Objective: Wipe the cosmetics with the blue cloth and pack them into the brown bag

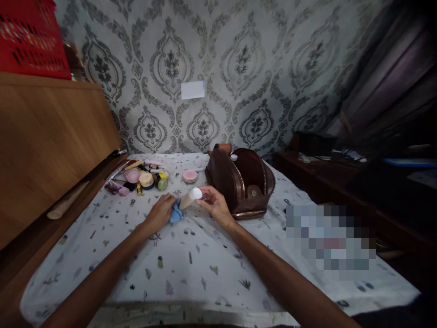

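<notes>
My left hand is closed on a blue cloth, which is pressed against the lower end of a beige cosmetic bottle. The bottle is tilted, its white cap pointing up and to the right. At that cap, the thumb and fingers of my right hand pinch its side. Just beyond my right hand stands a brown leather bag with its zipped top open. A round pink compact lies on the cloth-covered table behind the bottle.
A pile of cosmetics, with a cream jar and a pink sponge-like item, lies at the back left. A wooden cabinet borders the left, carrying a red basket. The patterned wall closes the back. A blurred patch covers something at right.
</notes>
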